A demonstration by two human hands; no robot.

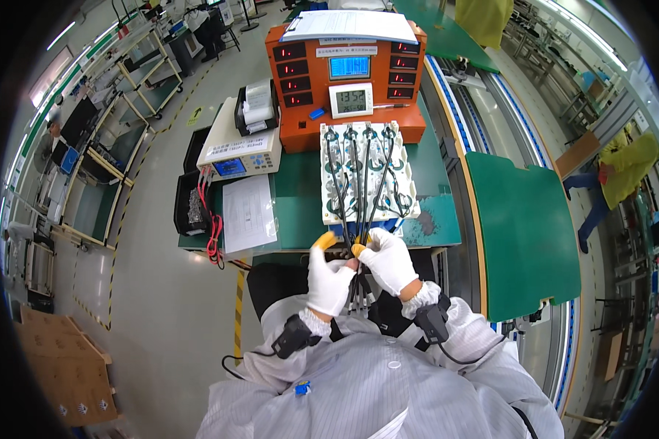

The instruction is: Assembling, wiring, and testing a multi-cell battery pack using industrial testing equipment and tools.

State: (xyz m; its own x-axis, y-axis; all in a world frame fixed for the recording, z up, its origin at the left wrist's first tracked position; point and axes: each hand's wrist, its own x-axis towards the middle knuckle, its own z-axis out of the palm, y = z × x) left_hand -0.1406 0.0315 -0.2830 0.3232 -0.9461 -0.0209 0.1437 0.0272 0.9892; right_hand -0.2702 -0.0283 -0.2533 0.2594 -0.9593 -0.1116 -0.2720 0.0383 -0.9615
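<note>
A bunch of black cables (364,197) runs from a white moulded tray (329,192) near the table's front edge down toward my lap. My right hand (388,262), in a white glove with yellow fingertips, is closed round the bunch just below the tray. On the other side, my left hand (329,281) wears a similar glove. Its yellow-tipped index finger stretches up, apart from the thumb, whose bare tip touches the cables. The rest of the left fingers are partly hidden. Green-ringed fittings sit in the tray at the upper cable ends.
Behind the tray stands an orange test box (298,126) with red displays, a small clock (351,100) and a clipboard (350,26). To the left are a white meter (243,150), red leads (214,238), black bins (190,203) and a paper sheet (250,212). A conveyor (467,124) runs along the right.
</note>
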